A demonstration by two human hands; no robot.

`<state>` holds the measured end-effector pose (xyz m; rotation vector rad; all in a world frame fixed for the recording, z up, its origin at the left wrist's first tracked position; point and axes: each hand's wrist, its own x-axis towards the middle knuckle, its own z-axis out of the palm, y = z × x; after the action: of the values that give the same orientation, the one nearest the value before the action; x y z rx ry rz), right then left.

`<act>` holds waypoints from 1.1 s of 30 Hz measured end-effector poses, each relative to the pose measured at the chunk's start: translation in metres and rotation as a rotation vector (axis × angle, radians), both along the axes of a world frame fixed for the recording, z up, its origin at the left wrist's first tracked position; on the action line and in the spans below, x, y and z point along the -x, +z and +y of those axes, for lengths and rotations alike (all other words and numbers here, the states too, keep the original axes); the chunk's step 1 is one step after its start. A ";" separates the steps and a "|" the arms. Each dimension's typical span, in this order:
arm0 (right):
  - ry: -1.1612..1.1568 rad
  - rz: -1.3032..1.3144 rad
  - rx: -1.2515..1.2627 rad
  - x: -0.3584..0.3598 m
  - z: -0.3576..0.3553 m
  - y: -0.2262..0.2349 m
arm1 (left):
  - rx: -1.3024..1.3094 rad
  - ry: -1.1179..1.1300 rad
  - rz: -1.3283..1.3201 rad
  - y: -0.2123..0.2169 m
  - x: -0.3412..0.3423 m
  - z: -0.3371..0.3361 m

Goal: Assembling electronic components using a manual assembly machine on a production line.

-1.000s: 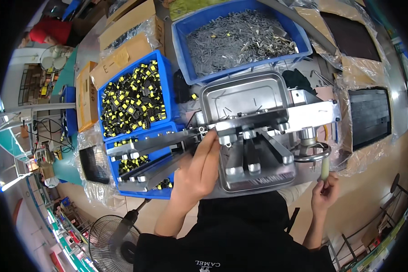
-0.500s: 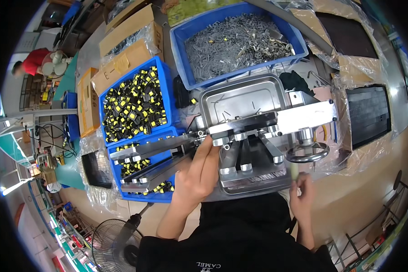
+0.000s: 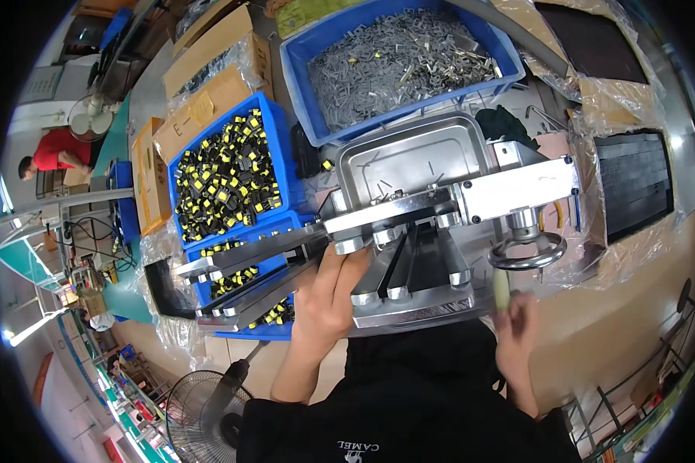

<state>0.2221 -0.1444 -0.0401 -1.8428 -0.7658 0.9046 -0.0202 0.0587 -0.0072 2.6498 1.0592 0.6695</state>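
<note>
In front of me stands a metal hand press point(image 3: 521, 191) with a round handwheel point(image 3: 528, 251) on its right side. My right hand point(image 3: 516, 328), slightly blurred, closes round the lower end of the wheel's pale green handle point(image 3: 502, 288). My left hand point(image 3: 326, 305) reaches up under the left end of the press's long bar point(image 3: 398, 210). Its fingers are pressed together against a short silver cylinder point(image 3: 349, 246); what the fingertips hold, if anything, is hidden. Behind the bar, a steel tray point(image 3: 417, 154) carries several thin loose pieces.
Left, a blue bin point(image 3: 273, 147) holds black-and-yellow parts; a second blue bin point(image 3: 297, 224) stands nearer, behind slanted metal rails point(image 3: 247, 255). A large blue bin point(image 3: 305, 96) of small grey pieces sits at the back. A fan point(image 3: 205, 413) stands lower left. Someone in red point(image 3: 54, 150) works far left.
The view has shifted slightly. The bar and silver cylinder appear farther left, and the bar's top face shows more. My left hand stays at the cylinder; my right stays on the handle.
</note>
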 end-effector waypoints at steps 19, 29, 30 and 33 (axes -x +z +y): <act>-0.221 -0.147 0.000 -0.023 0.013 -0.021 | 0.085 0.040 -0.065 0.009 -0.003 0.000; -0.347 -0.319 -0.026 -0.022 0.013 -0.005 | -0.059 -0.010 0.033 0.022 -0.013 0.008; -0.187 -0.256 0.032 -0.019 0.020 -0.002 | -0.103 -0.003 0.019 0.021 -0.017 0.009; 0.129 -0.125 0.119 0.003 0.023 0.013 | -0.167 -0.006 0.031 0.026 -0.022 0.011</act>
<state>0.2195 -0.1218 -0.0270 -1.9874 -0.9345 0.9405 0.0021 0.0694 0.0187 2.8114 1.0453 0.7492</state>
